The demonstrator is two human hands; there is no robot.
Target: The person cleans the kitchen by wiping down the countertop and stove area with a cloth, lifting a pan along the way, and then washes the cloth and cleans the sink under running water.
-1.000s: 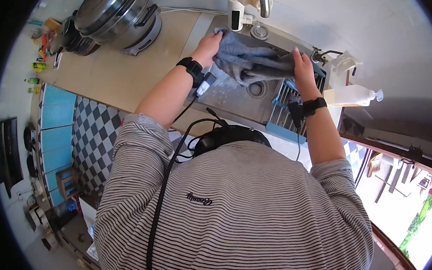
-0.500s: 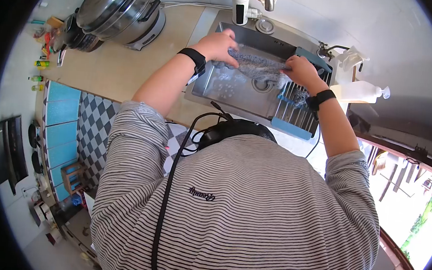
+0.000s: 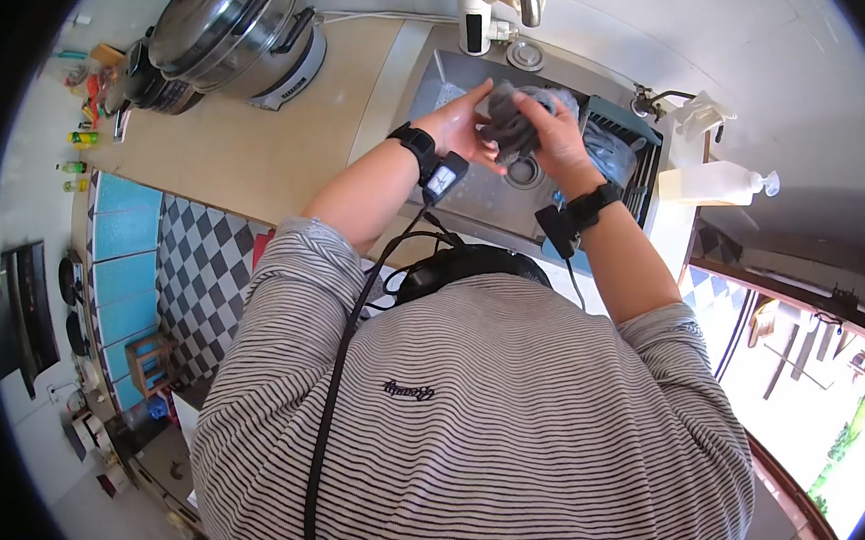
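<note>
A grey cloth (image 3: 513,120), folded into a bunch, is held over the metal sink (image 3: 478,198). My right hand (image 3: 560,143) grips it, thumb on top. Close against the cloth's left side, my left hand (image 3: 457,129) has its palm turned up and its fingers apart. Whether its fingertips touch the cloth is hard to see. Below the hands shows the round sink drain (image 3: 525,172). A draining rack (image 3: 641,189) spans the right side of the sink, with a bluish-grey cloth-like bundle (image 3: 611,160) on it.
Behind the sink are a faucet (image 3: 529,1) and a white tap-mounted unit (image 3: 473,22). A pump bottle (image 3: 714,184) lies tilted at the right. On the counter (image 3: 290,150) to the left stands a large steel steamer (image 3: 238,36). Black cables (image 3: 336,394) hang along my front.
The grey cloth was stretched between both hands; it is now bunched up in my right hand. Both hands have come closer together, and my left hand has opened beside the cloth.
</note>
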